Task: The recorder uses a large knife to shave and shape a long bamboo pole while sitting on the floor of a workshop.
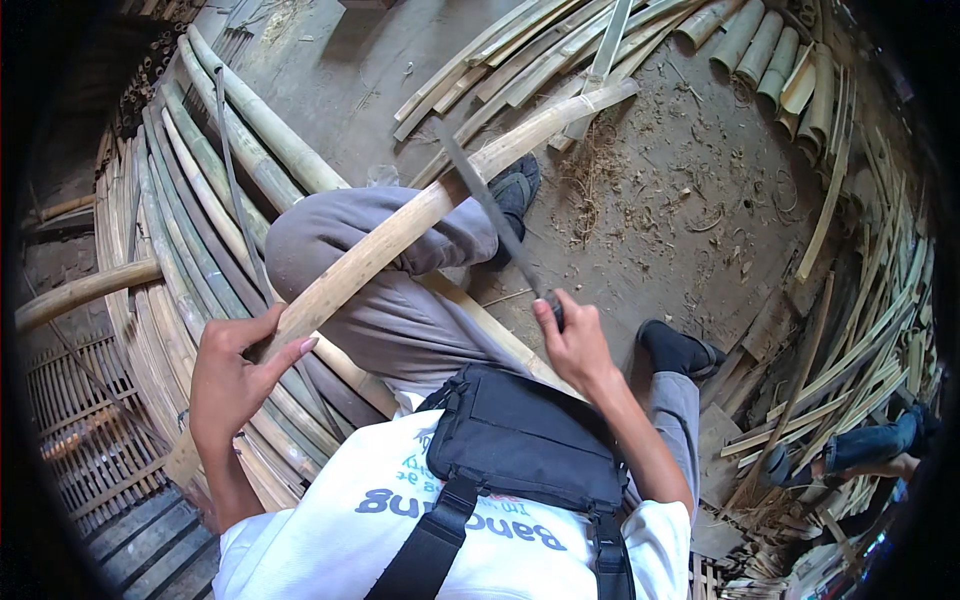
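My left hand (232,372) is closed around a long split bamboo strip (375,245), thumb on one side and fingers on the other. The strip slants across my bent leg in grey trousers (350,225), its far end reaching up over the floor. In my right hand (580,350) is the dark handle of a long knife (497,218). Its narrow blade points up and left, crossing the strip just beyond my knee. Whether the edge touches the bamboo, I cannot tell.
Long bamboo poles (265,130) are stacked at my left. Split strips (540,55) lie ahead, and cut bamboo tubes (770,60) sit at the far right. Shavings (710,190) litter the floor. More thin strips (850,370) pile up at right, near another person's leg (865,445).
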`<state>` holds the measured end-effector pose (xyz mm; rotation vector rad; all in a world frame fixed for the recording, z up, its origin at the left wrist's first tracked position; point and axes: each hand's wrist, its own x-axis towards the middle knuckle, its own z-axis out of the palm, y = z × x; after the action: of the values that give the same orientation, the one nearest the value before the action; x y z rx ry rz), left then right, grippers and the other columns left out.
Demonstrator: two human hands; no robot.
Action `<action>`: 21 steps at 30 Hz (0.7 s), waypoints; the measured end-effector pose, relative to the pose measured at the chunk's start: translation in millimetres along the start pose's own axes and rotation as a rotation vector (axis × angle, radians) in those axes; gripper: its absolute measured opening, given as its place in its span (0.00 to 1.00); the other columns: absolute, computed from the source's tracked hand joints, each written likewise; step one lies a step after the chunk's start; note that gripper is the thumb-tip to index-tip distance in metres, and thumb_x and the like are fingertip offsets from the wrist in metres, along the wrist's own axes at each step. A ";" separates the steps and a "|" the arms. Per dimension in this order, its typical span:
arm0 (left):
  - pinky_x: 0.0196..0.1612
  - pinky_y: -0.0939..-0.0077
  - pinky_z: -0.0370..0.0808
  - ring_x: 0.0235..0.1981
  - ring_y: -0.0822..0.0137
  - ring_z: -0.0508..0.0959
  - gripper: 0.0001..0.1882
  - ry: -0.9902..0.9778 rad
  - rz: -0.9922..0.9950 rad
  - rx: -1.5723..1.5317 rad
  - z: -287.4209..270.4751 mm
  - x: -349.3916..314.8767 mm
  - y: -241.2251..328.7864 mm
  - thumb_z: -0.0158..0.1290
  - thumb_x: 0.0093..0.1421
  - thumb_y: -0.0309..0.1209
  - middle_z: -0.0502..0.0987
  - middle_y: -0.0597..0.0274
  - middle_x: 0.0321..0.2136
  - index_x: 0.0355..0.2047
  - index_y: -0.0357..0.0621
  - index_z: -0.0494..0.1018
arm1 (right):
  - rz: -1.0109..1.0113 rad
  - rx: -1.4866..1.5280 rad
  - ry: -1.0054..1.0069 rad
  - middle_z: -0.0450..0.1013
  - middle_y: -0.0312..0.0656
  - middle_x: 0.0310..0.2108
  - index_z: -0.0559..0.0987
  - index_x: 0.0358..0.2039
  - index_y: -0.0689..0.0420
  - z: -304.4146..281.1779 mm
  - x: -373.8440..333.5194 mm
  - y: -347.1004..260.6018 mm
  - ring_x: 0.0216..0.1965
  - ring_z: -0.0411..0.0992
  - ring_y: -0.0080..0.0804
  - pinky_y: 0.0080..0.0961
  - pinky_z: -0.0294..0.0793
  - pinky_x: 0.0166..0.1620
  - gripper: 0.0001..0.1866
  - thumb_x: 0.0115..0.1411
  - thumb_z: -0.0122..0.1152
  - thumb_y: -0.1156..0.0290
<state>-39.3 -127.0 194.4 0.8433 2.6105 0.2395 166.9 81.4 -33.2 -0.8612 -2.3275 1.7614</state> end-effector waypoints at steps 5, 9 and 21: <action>0.26 0.77 0.69 0.17 0.74 0.69 0.24 -0.024 -0.020 -0.001 -4.0 -0.1 10.0 0.66 0.47 0.31 0.72 0.45 0.16 0.42 0.29 0.76 | 0.019 -0.053 -0.002 0.67 0.56 0.12 0.72 0.26 0.64 -13.2 14.2 15.8 0.17 0.71 0.54 0.41 0.66 0.22 0.23 0.65 0.51 0.54; 0.25 0.76 0.68 0.16 0.69 0.70 0.22 -0.050 -0.013 0.026 -3.6 3.9 12.3 0.66 0.48 0.31 0.72 0.43 0.18 0.41 0.30 0.76 | 0.054 -0.024 0.076 0.67 0.59 0.13 0.72 0.27 0.66 -17.4 15.0 10.8 0.17 0.70 0.56 0.40 0.65 0.22 0.22 0.65 0.52 0.56; 0.23 0.73 0.67 0.14 0.65 0.69 0.22 0.017 0.113 0.056 5.4 0.5 5.6 0.66 0.47 0.31 0.70 0.45 0.16 0.40 0.29 0.77 | -0.104 -0.228 -0.066 0.67 0.56 0.13 0.72 0.25 0.63 -31.0 3.9 -6.9 0.18 0.70 0.57 0.44 0.68 0.24 0.22 0.64 0.53 0.54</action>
<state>-34.5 -122.0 190.9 1.0145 2.5992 0.2066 173.5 108.7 -17.8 -0.7037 -2.6024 1.5284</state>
